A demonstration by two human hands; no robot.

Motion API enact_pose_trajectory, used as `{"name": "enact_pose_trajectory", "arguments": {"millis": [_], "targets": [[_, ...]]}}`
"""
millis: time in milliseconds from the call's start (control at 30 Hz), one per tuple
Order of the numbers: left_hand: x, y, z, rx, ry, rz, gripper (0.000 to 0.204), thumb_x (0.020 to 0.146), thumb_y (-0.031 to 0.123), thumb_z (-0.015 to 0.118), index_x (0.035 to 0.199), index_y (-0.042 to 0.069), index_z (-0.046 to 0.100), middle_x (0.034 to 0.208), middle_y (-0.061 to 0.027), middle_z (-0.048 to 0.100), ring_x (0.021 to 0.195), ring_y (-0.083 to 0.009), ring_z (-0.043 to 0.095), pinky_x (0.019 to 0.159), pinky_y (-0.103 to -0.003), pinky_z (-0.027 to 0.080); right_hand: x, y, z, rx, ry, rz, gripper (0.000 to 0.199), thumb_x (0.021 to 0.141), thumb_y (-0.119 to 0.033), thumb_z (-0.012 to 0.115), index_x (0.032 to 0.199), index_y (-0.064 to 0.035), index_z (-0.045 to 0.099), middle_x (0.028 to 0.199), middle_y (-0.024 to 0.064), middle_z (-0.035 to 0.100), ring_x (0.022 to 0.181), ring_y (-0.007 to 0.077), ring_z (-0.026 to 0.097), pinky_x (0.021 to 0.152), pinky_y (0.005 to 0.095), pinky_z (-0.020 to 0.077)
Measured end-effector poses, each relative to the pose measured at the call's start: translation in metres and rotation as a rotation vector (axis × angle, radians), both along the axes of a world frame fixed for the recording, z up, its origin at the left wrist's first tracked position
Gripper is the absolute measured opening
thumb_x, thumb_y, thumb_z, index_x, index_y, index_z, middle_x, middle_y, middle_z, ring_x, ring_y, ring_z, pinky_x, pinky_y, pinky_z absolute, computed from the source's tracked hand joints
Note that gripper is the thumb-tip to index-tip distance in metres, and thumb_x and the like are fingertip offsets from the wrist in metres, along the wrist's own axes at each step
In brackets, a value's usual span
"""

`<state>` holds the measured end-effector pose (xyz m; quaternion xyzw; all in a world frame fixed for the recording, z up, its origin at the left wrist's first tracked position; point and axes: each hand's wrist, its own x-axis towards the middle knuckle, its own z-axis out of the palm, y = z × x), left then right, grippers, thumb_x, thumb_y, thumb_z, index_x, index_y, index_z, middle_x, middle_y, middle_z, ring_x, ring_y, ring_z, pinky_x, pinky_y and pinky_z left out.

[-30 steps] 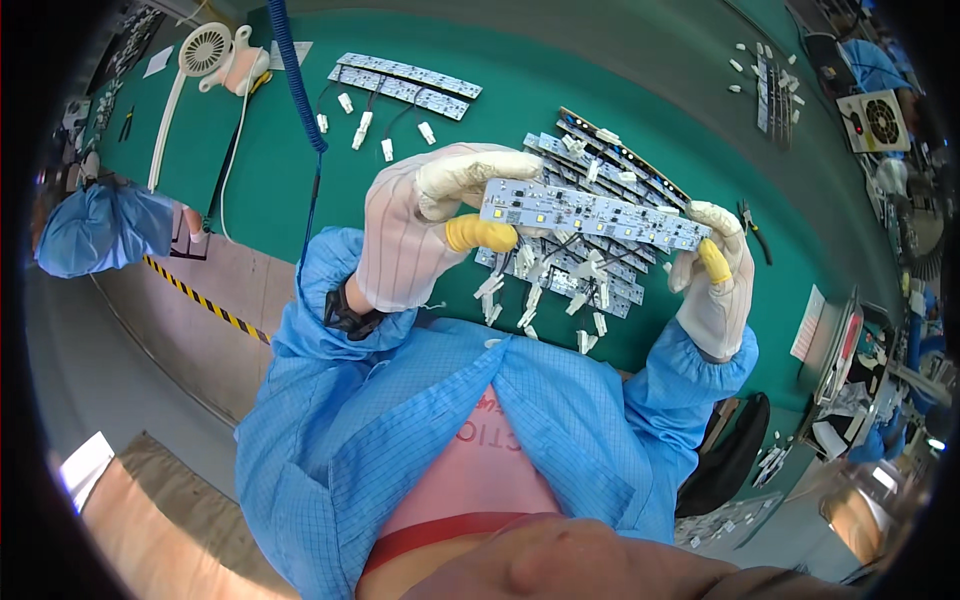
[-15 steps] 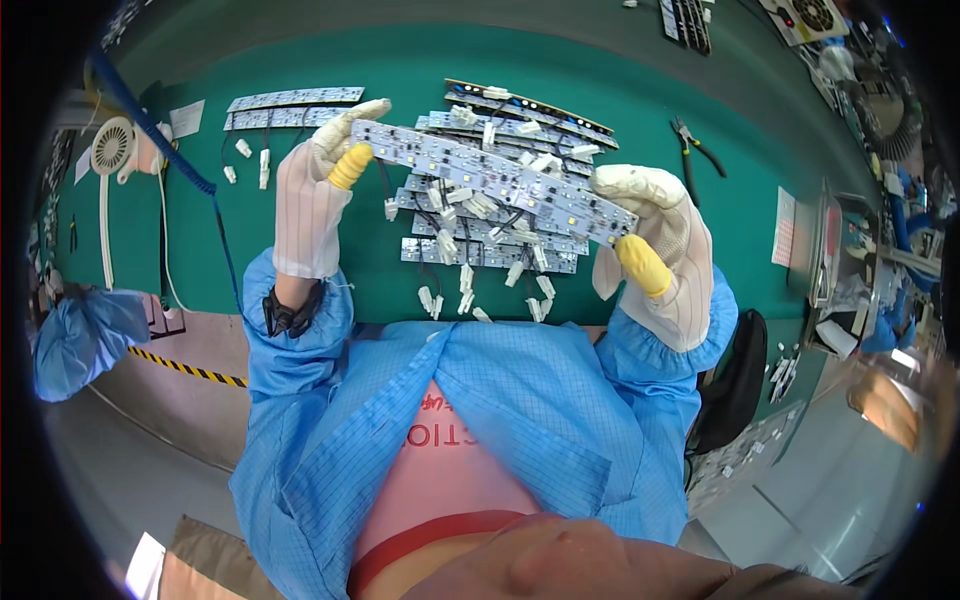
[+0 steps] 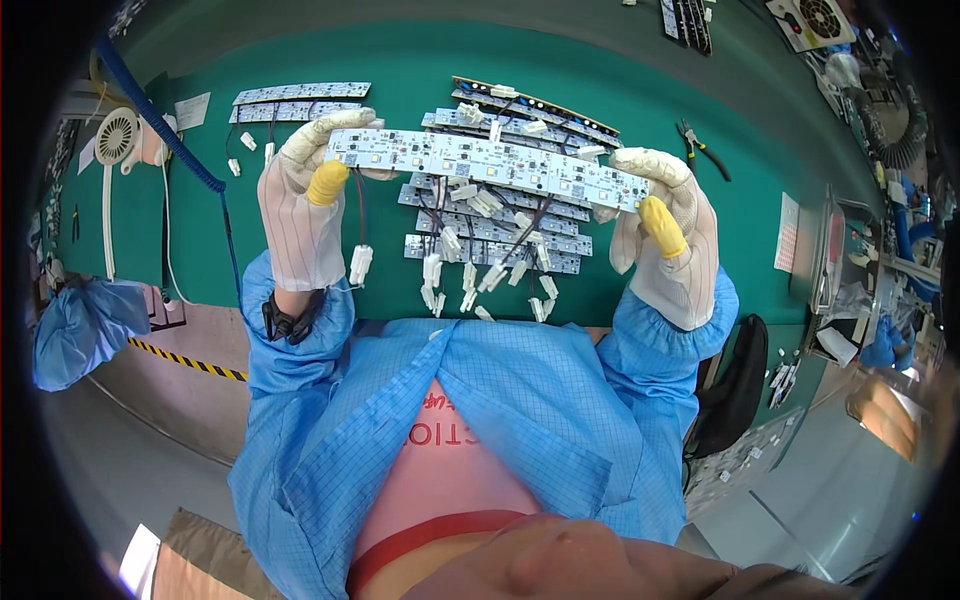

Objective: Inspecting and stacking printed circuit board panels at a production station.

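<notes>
Between my hands I hold a long white LED circuit board [image 3: 490, 164] above the bench, its component side facing up. My left hand [image 3: 312, 190], gloved with a yellow thumb cover, pinches its left end. At the right end my right hand [image 3: 668, 220], gloved the same way, grips with thumb and fingers. From the board's left part a thin wire hangs down to a white connector plug [image 3: 361, 265]. Beneath and behind the board lies a stack of similar LED boards [image 3: 490, 250] with white plugs on dark wires. The held board hides part of that stack.
Two more LED boards [image 3: 300, 112] lie at the back left. Black-and-yellow cutting pliers [image 3: 705, 152] rest at the right on the green bench mat [image 3: 400, 60]. A small white fan [image 3: 116, 138] and a coiled blue cord [image 3: 190, 175] are at the left; a paper sheet [image 3: 787, 232] lies right.
The held board has turned nearer to level, its left end lower and its right end higher. Both hands have shifted with it, and its hanging wire and plug now show more clearly.
</notes>
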<state>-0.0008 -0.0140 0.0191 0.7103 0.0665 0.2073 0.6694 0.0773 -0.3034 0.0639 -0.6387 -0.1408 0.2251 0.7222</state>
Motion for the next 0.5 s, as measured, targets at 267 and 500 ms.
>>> {"name": "enact_pose_trajectory", "arguments": {"millis": [267,500], "targets": [[-0.004,-0.011,0.012,-0.346,-0.082,-0.165,0.056,0.079,0.024,0.071,0.117,-0.011,0.05,0.095,-0.0166,0.065,0.082,-0.0191,0.065,0.077,-0.025,0.051,0.006,-0.001,-0.01,-0.059,-0.118,-0.004,0.071,0.077,-0.049,0.069,0.12,0.0029,0.048,0.064,0.0033,0.057,0.052,0.0057,0.046,0.053,0.0182,0.0341],[-0.011,-0.019,0.02,-0.323,-0.171,-0.195,0.043,0.082,0.011,0.066,0.117,-0.009,0.051,0.1,-0.0177,0.065,0.086,-0.0195,0.065,0.077,-0.029,0.053,0.009,0.0,-0.015,-0.016,-0.053,-0.025,0.058,0.083,-0.041,0.066,0.12,0.0004,0.048,0.073,0.002,0.059,0.05,0.0052,0.045,0.048,0.0182,0.0305]]}}
